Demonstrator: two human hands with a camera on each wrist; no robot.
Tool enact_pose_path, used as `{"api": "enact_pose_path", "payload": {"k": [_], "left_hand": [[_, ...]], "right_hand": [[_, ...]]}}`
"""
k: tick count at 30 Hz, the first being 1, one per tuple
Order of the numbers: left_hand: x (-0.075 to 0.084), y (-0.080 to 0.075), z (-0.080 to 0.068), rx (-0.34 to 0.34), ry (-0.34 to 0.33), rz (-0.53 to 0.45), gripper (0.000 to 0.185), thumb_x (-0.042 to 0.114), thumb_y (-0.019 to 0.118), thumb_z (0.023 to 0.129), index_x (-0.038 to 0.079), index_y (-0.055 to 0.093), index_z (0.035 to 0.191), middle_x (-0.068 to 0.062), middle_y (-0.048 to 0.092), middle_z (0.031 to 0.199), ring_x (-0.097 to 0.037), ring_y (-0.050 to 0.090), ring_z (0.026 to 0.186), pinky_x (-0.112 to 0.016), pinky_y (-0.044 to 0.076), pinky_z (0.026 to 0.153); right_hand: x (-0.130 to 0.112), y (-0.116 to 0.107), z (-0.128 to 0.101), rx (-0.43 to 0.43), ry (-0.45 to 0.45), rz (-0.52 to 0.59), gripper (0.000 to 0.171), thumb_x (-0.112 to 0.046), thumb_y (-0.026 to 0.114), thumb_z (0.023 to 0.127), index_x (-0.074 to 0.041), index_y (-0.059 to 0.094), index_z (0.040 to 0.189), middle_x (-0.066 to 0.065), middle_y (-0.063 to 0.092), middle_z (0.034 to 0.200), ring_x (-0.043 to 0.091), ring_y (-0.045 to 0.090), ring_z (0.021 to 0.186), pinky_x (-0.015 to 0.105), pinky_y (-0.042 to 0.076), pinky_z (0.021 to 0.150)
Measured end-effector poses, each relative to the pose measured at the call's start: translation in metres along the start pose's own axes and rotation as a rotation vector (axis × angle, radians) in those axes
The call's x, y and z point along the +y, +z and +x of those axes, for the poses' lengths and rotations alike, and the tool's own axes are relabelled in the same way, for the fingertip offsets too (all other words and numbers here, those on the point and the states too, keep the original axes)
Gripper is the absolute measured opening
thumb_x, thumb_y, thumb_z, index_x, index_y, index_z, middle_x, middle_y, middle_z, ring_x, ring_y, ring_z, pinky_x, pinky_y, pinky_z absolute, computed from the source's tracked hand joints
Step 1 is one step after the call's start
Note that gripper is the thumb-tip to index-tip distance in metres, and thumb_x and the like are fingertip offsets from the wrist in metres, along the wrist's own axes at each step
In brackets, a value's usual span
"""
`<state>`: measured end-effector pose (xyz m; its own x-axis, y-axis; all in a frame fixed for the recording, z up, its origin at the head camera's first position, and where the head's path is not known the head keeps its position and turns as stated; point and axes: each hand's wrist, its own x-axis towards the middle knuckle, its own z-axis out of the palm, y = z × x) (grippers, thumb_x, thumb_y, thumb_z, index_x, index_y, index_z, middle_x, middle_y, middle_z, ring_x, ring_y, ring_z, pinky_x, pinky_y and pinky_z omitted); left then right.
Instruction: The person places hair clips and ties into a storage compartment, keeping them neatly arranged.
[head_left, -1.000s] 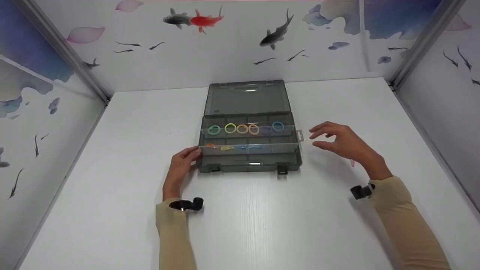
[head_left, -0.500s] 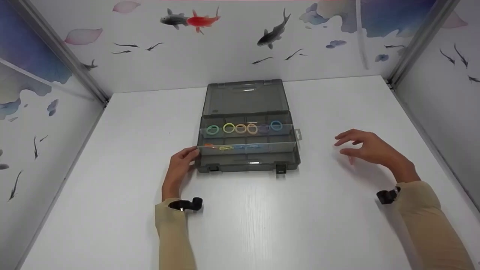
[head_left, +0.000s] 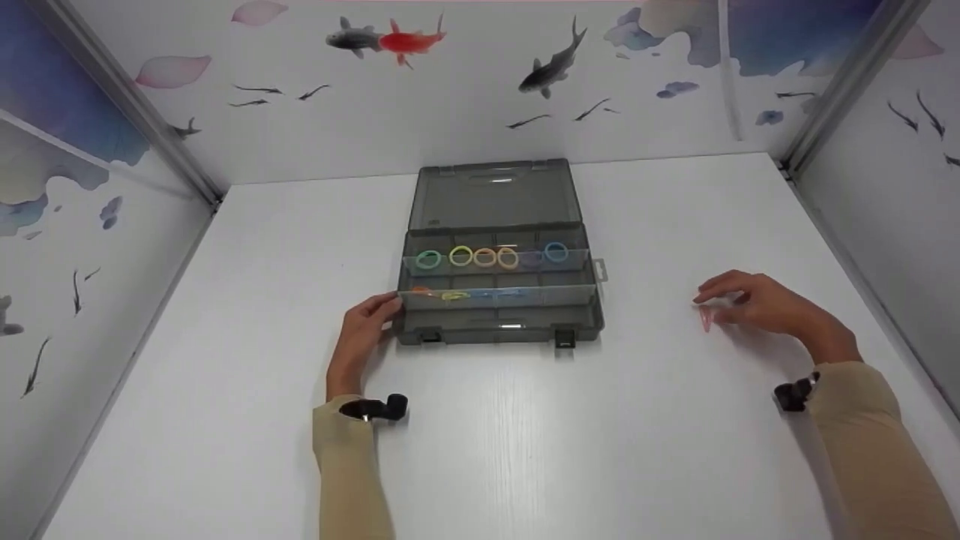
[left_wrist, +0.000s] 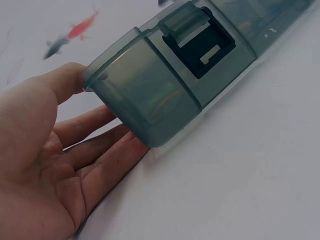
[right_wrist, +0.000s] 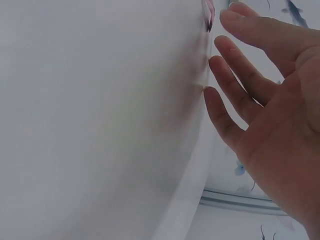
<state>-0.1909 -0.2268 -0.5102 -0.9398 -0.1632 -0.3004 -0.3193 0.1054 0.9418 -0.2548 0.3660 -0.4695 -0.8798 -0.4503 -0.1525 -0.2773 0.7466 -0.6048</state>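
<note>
White table (head_left: 225, 420), unlabelled organizer box (head_left: 499, 326).

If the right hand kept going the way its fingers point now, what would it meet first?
The right hand points left across the table. First comes the small pink thing at its fingertips, probably touched almost at once; beyond it, the open grey box. Depth is unclear.

The see-through grey plastic box (head_left: 499, 300) lies open on the white table, and a small pink thing (head_left: 705, 319) lies well to its right.
</note>
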Motion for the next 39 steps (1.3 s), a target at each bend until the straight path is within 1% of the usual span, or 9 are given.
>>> {"api": "enact_pose_path", "payload": {"k": [4,7,10,15,20,24,25,29,39], "left_hand": [[0.0,0.001,0.0,0.005,-0.005,-0.003,0.044,0.034,0.062,0.099,0.012,0.061,0.137,-0.009,0.056,0.144,-0.025,0.052,0.133,-0.043,0.043,0.112],[0.0,0.001,0.0,0.006,-0.007,-0.002,0.044,0.035,0.062,0.1,0.013,0.06,0.138,-0.008,0.055,0.145,-0.024,0.052,0.134,-0.043,0.043,0.113],[0.0,0.0,0.0,0.005,-0.015,0.003,0.044,0.035,0.062,0.1,0.014,0.06,0.139,-0.008,0.054,0.146,-0.024,0.051,0.135,-0.043,0.043,0.113],[0.001,-0.001,0.0,0.016,-0.006,0.016,0.044,0.035,0.062,0.1,0.014,0.061,0.138,-0.008,0.055,0.145,-0.024,0.051,0.134,-0.043,0.041,0.114],[0.001,-0.001,0.001,0.016,-0.01,0.029,0.043,0.036,0.061,0.1,0.014,0.06,0.138,-0.007,0.056,0.145,-0.024,0.051,0.134,-0.042,0.04,0.114],[0.0,0.001,0.001,0.009,-0.005,0.033,0.044,0.036,0.062,0.099,0.014,0.061,0.137,-0.008,0.057,0.143,-0.024,0.053,0.132,-0.042,0.042,0.112],[0.004,0.002,-0.002,0.001,-0.006,0.032,0.044,0.035,0.061,0.1,0.013,0.06,0.138,-0.009,0.057,0.144,-0.025,0.052,0.133,-0.042,0.042,0.112],[0.006,0.002,-0.001,-0.011,0.002,0.027,0.045,0.036,0.061,0.1,0.012,0.06,0.138,-0.009,0.057,0.143,-0.024,0.053,0.132,-0.042,0.043,0.112],[0.001,0.0,0.002,0.001,-0.008,0.006,0.045,0.036,0.062,0.099,0.013,0.06,0.138,-0.008,0.056,0.144,-0.024,0.052,0.133,-0.041,0.044,0.111]], "right_hand": [[-0.001,-0.001,0.002,-0.011,-0.006,-0.037,0.029,-0.001,0.07,0.089,-0.012,0.075,0.116,0.016,0.057,0.134,0.027,0.051,0.124,0.052,0.044,0.101],[-0.003,-0.001,0.003,-0.026,-0.019,-0.042,0.027,-0.001,0.07,0.089,-0.012,0.076,0.113,0.018,0.056,0.132,0.038,0.051,0.124,0.057,0.044,0.101],[-0.004,-0.002,0.004,-0.038,-0.024,-0.046,0.025,-0.004,0.071,0.09,-0.012,0.076,0.112,0.019,0.055,0.132,0.039,0.051,0.124,0.058,0.044,0.101],[-0.008,-0.004,0.008,-0.031,-0.035,-0.112,0.018,-0.008,0.075,0.089,-0.014,0.078,0.105,0.016,0.056,0.129,0.038,0.054,0.12,0.055,0.047,0.098],[-0.008,-0.005,0.011,-0.045,-0.058,-0.144,0.014,-0.009,0.076,0.087,-0.016,0.078,0.099,0.017,0.056,0.127,0.041,0.054,0.12,0.059,0.047,0.098],[-0.004,-0.006,0.009,-0.076,-0.037,-0.128,0.019,-0.01,0.078,0.086,-0.016,0.077,0.104,0.017,0.054,0.131,0.042,0.052,0.123,0.06,0.045,0.1],[-0.003,-0.006,0.008,-0.085,-0.033,-0.122,0.021,-0.01,0.078,0.086,-0.016,0.077,0.106,0.017,0.054,0.132,0.042,0.052,0.123,0.061,0.044,0.101],[-0.004,-0.009,0.007,-0.111,-0.042,-0.109,0.026,-0.008,0.076,0.087,-0.015,0.077,0.111,0.017,0.052,0.134,0.044,0.049,0.126,0.063,0.043,0.102],[-0.01,-0.006,0.012,-0.093,-0.036,-0.135,0.015,-0.007,0.077,0.086,-0.018,0.078,0.096,0.016,0.054,0.131,0.043,0.049,0.125,0.064,0.041,0.102]]}}
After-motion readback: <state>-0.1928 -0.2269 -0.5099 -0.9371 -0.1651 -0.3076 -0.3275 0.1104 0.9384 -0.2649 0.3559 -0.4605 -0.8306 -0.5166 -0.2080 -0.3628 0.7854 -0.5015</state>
